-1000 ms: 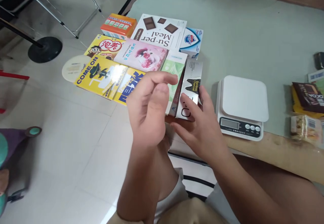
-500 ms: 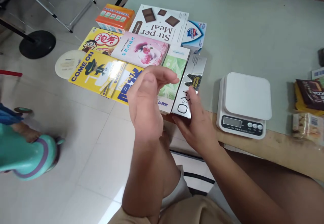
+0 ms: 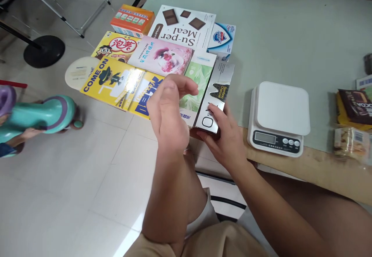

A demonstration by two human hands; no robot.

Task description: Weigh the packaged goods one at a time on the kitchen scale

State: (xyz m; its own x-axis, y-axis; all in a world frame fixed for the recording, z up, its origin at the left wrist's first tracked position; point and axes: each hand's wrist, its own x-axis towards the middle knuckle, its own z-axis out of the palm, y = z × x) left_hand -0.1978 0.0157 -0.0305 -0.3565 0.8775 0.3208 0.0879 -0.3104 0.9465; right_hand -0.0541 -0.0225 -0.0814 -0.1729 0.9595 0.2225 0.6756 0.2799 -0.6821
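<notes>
My right hand [image 3: 228, 142] grips the near end of a slim silver Bamboo Charcoal box [image 3: 219, 90], thumb at its lower edge and fingers on its top and far side. This box lies along a green-and-white box [image 3: 200, 73]. My left hand [image 3: 170, 111] hovers over the near side of the boxes, loosely curved with nothing visible in it, hiding part of the green box and a yellow box [image 3: 145, 94]. Beyond lie a pink box [image 3: 162, 55], a white Su-per Meal box [image 3: 186, 26] and a blue-and-white soap box [image 3: 222, 40].
A white kitchen scale [image 3: 281, 109] stands right of my right hand. Snack packets [image 3: 356, 106] lie at the table's right. An orange pack [image 3: 132, 18] and a round cream-coloured fan [image 3: 78, 73] border the boxes. On the floor at left, a person's hand touches a turquoise ride-on toy [image 3: 43, 113].
My right hand has closed on the silver box, which now lies closer against the green box. My left hand stays nearly in place. The turquoise toy has come into view and turned.
</notes>
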